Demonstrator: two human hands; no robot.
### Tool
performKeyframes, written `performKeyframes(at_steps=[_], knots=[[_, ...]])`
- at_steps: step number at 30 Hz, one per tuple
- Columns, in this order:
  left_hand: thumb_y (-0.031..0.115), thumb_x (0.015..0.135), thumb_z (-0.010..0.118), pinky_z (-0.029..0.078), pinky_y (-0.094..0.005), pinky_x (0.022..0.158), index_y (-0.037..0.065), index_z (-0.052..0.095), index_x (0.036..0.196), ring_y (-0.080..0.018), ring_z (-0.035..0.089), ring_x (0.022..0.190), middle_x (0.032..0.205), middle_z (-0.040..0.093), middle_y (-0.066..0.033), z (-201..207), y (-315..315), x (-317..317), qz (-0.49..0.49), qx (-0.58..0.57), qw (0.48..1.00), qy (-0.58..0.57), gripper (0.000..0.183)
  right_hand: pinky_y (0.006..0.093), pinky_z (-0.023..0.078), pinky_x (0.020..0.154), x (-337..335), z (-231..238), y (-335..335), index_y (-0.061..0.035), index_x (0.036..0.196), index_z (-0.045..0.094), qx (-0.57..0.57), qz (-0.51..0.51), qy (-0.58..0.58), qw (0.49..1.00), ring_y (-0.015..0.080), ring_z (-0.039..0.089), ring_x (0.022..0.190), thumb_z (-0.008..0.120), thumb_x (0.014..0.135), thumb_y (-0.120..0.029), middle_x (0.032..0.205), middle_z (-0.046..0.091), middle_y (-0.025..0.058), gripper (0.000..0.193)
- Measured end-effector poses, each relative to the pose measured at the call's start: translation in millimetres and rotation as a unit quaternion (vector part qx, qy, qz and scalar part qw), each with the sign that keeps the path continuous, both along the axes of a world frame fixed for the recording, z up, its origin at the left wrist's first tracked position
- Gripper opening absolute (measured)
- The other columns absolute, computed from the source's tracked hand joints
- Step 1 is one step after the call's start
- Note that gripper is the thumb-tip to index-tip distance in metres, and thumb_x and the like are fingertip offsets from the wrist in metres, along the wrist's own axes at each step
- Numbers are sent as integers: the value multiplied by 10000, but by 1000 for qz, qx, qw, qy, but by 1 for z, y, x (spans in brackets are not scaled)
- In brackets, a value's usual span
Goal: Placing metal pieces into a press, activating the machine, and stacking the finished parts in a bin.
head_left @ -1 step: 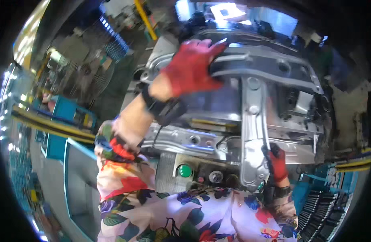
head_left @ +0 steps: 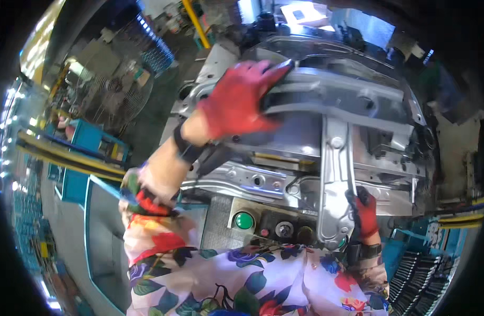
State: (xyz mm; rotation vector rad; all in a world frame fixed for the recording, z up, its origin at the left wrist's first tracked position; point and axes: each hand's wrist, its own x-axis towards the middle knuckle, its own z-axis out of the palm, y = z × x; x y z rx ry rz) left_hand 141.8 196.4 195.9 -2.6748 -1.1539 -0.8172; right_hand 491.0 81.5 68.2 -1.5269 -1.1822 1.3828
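A silvery pressed-metal frame part point(head_left: 337, 174) reaches across the machine in front of me, with a long cross beam point(head_left: 352, 108) at the far side and an arm running toward my body. My left hand point(head_left: 236, 100), in a red glove, is wrapped about the beam's left portion, thumb below and fingers above; motion blurs it. At the near end of the arm, my right hand point(head_left: 364, 210), gloved in red and black, grips its right edge. Below lies another ribbed metal piece point(head_left: 242, 179) on the fixture.
Close to my body is a control panel with a green button point(head_left: 243, 220) and a dark knob point(head_left: 284, 229). A teal-framed cart point(head_left: 89, 231) stands at left, near a large fan point(head_left: 121, 97). Dark slender parts point(head_left: 418, 276) are stacked at lower right. Yellow-black bars point(head_left: 68, 155) flank the station.
The frame part has shifted slightly toward me, its far beam most clearly. My left hand has moved a little left and nearer; my right hand keeps its hold.
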Motion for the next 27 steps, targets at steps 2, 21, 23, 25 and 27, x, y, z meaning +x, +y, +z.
performKeyframes(at_steps=[2, 21, 23, 25, 27], knots=[[357, 522, 733, 334, -436, 910, 80, 418, 1261, -371, 444, 1061, 1142, 471, -208, -2, -64, -40, 27, -76, 996, 31, 850, 195, 279, 473, 5, -20, 0, -22, 839, 585, 76, 13, 22, 997, 15, 366, 549, 590, 806, -84, 635, 470, -60, 70], [410, 597, 688, 278, -482, 983, 104, 459, 1212, -364, 362, 1176, 1265, 403, -171, -160, -156, -146, 81, -181, 971, 136, 724, 182, 229, 341, -7, -18, -3, -65, 870, 598, 29, -14, -14, 999, 13, 339, 391, 541, 841, -143, 585, 495, -53, 100], [416, 596, 687, 284, -474, 982, 93, 458, 1208, -356, 376, 1168, 1261, 407, -170, -139, -156, -135, 74, -176, 973, 130, 730, 163, 252, 340, 2, -23, -2, -84, 916, 584, 43, 16, -56, 997, 3, 351, 388, 498, 875, -166, 551, 438, -82, 126], [347, 628, 676, 301, -455, 975, 80, 462, 1195, -332, 401, 1149, 1241, 424, -162, -106, -146, -123, 42, -137, 986, 80, 663, 154, 255, 333, 1, -22, -2, -77, 917, 583, 24, -1, -22, 999, -4, 351, 386, 498, 873, -158, 570, 452, -84, 125], [296, 645, 669, 307, -447, 973, 82, 472, 1182, -320, 406, 1143, 1220, 440, -155, -84, -126, -118, 30, -70, 996, 49, 610, 153, 257, 332, -1, -24, -2, -71, 918, 582, 35, -3, -12, 999, -8, 351, 388, 500, 872, -155, 581, 457, -85, 126]])
